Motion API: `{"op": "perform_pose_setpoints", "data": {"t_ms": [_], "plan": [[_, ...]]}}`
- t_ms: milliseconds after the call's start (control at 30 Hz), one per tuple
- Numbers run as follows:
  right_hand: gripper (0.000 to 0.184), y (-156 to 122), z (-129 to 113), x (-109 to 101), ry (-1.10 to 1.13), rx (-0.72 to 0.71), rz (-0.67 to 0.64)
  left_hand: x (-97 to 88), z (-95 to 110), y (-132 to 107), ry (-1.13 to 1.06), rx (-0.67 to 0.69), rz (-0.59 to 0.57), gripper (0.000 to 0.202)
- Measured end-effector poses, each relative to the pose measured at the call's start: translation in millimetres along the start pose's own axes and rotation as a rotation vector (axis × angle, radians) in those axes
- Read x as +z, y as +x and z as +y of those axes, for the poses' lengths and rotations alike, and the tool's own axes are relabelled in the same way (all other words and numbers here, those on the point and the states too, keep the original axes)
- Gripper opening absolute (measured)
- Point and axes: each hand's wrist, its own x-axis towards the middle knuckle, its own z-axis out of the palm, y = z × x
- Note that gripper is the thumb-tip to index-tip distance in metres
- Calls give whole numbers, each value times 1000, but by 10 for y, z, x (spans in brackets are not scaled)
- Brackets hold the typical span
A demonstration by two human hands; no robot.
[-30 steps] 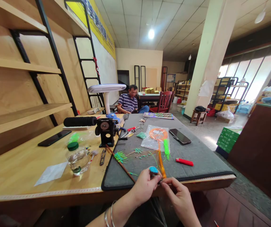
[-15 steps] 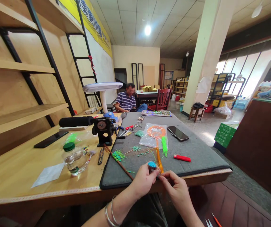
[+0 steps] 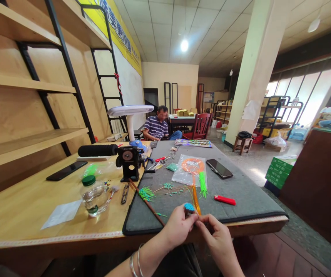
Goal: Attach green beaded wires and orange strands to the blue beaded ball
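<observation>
Near the front edge of the grey mat (image 3: 249,184), my left hand (image 3: 177,227) is closed in a pinch. A round turquoise studded piece (image 3: 189,207) sits at its index finger; whether it is worn or held I cannot tell. My right hand (image 3: 217,232) pinches right beside it, fingertips almost touching the left ones. What lies between the fingertips is too small to make out. A bundle of orange strands (image 3: 196,200) runs from a clear bag (image 3: 179,175) down to just behind the fingers. Bright green strands (image 3: 203,184) lie alongside.
On the mat lie a red lighter (image 3: 224,199), a phone (image 3: 219,168) and a brown rod (image 3: 151,206) with green tied threads. Leftward stand a black winding device (image 3: 131,163), thread snips (image 3: 124,193) and a water jar (image 3: 94,198). A person (image 3: 157,125) sits beyond the table.
The view has shifted slightly, so everything appears a little lower and further right. Both hands stay pinched together at the mat's front edge, with the fingertips slightly closer.
</observation>
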Motion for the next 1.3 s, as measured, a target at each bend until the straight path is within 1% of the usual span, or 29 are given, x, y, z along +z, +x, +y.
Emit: {"op": "perform_pose_setpoints", "data": {"t_ms": [167, 267, 433, 600, 700, 900, 1000, 1167, 1300], "plan": [[32, -14, 27, -13, 9, 29, -16, 8, -19, 11, -5, -11, 2, 24], [32, -19, 37, -19, -7, 30, -35, 14, -21, 12, -16, -12, 1, 24], [33, 11, -11, -12, -36, 7, -10, 11, 32, -1, -14, -5, -17, 28], [21, -1, 25, -36, -92, -2, 31, -15, 67, 10, 12, -2, -20, 30], [15, 5, 20, -31, -99, -47, 46, -24, 58, 26, 8, 2, -11, 31], [22, 64, -65, 32, -107, -97, 33, -41, 43, 28, -8, 24, -19, 32], [22, 60, -28, 35, -140, -96, 29, -47, 27, 33, -30, 6, -18, 29], [16, 55, 39, 16, -178, -102, 36, -32, -7, 63, -41, -11, 15, 25], [20, 84, 5, 25, -166, -128, 36, -20, -19, 72, -48, 3, 28, 24]]}}
